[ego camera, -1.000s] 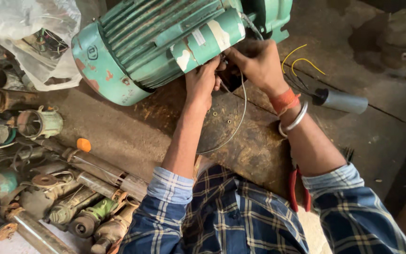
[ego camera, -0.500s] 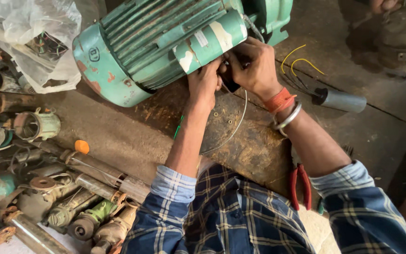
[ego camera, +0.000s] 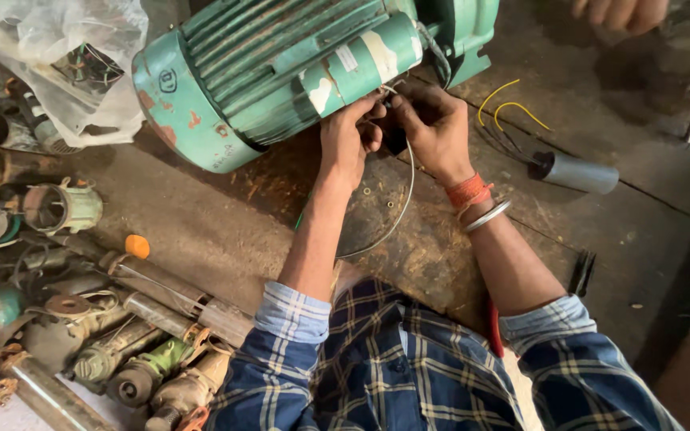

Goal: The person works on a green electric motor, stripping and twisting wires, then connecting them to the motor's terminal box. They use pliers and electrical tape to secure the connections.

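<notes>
1. One large green ribbed cast-metal electric motor point(ego camera: 281, 72), lying on its side across the upper centre of the frame on a stained brown workbench point(ego camera: 201, 231).
2. One left hand point(ego camera: 346, 136), centre frame, fingers pinched on a thin grey wire point(ego camera: 403, 207) at the motor's lower edge.
3. One right hand point(ego camera: 433, 128), just beside the left, fingers curled round a small dark part; what exactly it grips cannot be told. One red thread band and one metal bangle at its wrist.
4. One grey cylindrical capacitor point(ego camera: 576, 173), right of centre, with two yellow leads point(ego camera: 509, 108).
5. One clear plastic bag point(ego camera: 57, 56), upper left.
6. One orange cap point(ego camera: 136, 246), among worn metal parts at lower left.
7. One other person's hand point(ego camera: 620, 12), top right edge.
</notes>
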